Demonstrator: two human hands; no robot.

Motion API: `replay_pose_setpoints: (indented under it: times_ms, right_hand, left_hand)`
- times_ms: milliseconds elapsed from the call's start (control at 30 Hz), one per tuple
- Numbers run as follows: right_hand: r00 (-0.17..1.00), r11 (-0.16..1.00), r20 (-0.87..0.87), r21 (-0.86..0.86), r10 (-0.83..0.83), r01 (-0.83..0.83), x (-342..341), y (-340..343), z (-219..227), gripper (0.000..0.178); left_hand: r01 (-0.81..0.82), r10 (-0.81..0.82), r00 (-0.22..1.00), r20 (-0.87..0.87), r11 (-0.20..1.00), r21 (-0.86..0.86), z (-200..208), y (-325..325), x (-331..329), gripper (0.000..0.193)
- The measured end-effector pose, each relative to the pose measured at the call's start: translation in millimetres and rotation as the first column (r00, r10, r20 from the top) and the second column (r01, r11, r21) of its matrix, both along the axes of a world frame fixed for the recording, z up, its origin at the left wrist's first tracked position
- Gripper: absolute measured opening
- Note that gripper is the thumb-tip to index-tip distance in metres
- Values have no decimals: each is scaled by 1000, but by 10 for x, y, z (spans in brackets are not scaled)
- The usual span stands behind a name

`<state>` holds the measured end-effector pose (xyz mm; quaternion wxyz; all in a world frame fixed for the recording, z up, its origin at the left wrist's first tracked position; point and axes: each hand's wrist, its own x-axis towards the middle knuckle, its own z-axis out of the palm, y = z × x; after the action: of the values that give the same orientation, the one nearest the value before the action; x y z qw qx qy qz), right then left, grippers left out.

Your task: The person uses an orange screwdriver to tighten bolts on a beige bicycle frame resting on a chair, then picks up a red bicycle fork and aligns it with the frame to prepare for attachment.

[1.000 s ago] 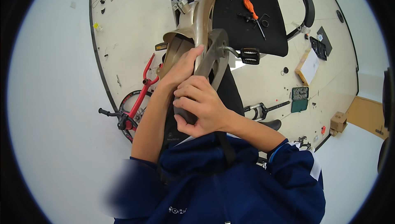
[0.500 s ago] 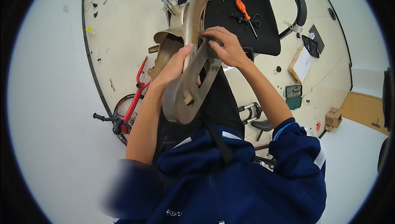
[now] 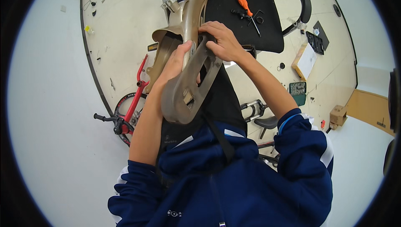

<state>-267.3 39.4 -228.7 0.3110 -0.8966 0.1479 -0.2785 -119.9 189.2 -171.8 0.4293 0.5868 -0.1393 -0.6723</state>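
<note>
A long grey-brown plastic cover with cut-outs (image 3: 173,102), shaped like a chain guard, slants across my lap. Its upper end meets a bronze-gold bike frame (image 3: 189,20), which extends away from me. My left hand (image 3: 175,64) is closed around the cover's left side, its thumb pressed on the frame beside it; some of its fingers are hidden behind the cover. At the cover's upper end, my right hand (image 3: 221,41) grips the edge, fingers curled over the top and thumb on the near face. A curved bronze fender-like piece (image 3: 167,43) sits left of the frame.
On a black chair seat (image 3: 267,39) lie an orange-handled screwdriver (image 3: 243,2), hex keys and small parts. A red bike frame with a wheel (image 3: 133,110) stands at left. On the floor at right are a fork (image 3: 252,110), a saddle (image 3: 266,122), a white-topped box (image 3: 305,62) and a green case (image 3: 298,88).
The whole view has shifted slightly, so the frame, cover and both hands appear a little further left and up. My grip on the cover looks unchanged.
</note>
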Motion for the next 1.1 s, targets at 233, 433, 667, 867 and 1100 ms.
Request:
replay_pose_setpoints:
  times_ms: [233,433,667,867,1100]
  right_hand:
    - [990,992,-131,119,48,-32,40,-206,20,40]
    - [996,976,-62,202,-68,79,-68,-89,-48,46]
    - [774,629,51,618,-632,472,-924,336,-293,30]
    - [841,-98,-105,993,-530,63,-1040,1364,-513,34]
    - [902,-547,72,774,-425,-319,-399,1566,-233,43]
  left_hand:
    - [108,-111,993,-38,991,-84,-90,-17,56,60]
    - [52,-59,992,-115,997,-58,-132,-12,68,56]
    - [-4,43,978,204,982,-188,329,170,369,68]
    - [-124,304,843,443,913,-389,567,-365,963,56]
    - [-207,431,726,536,880,-429,69,-1413,1177,55]
